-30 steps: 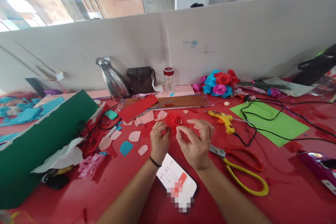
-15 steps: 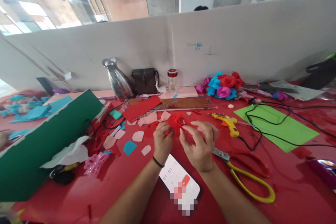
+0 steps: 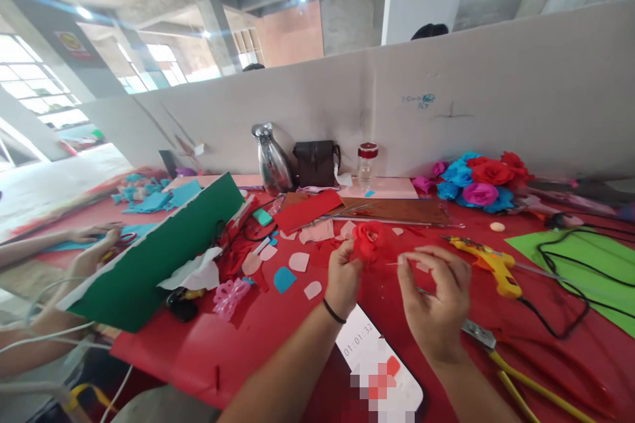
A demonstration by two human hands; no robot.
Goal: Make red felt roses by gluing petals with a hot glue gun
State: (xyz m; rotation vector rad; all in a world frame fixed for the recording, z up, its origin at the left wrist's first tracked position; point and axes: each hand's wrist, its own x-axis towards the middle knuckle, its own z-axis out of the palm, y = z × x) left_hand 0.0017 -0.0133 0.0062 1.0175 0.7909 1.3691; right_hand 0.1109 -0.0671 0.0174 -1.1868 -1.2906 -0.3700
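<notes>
My left hand (image 3: 344, 274) is closed round the base of a red paper flower (image 3: 368, 241), whose ruffled petals face up. To its right, apart from the flower, my right hand (image 3: 436, 294) pinches thumb and forefinger together. A thin pale strand (image 3: 391, 264) sticks out from that pinch toward the flower; its kind is too small to tell. Below the hands lies a phone (image 3: 370, 357) showing a timer. A yellow glue gun (image 3: 489, 264) rests right of my right hand, and large scissors (image 3: 526, 360) with red and yellow handles lie partly behind my right wrist.
Pink and blue paper petals (image 3: 284, 280) lie left of my hands. A green board (image 3: 163, 258) stands at the left, with another person's hands (image 3: 102, 238) beyond it. Behind are a metal jug (image 3: 274, 162), a dark bag (image 3: 316, 164), a glass bottle (image 3: 367, 168) and a paper flower bunch (image 3: 479, 180).
The view has swung left, so things appear further right. My right hand has drawn away from the flower with the thin strand in its pinch. My left hand still holds the flower.
</notes>
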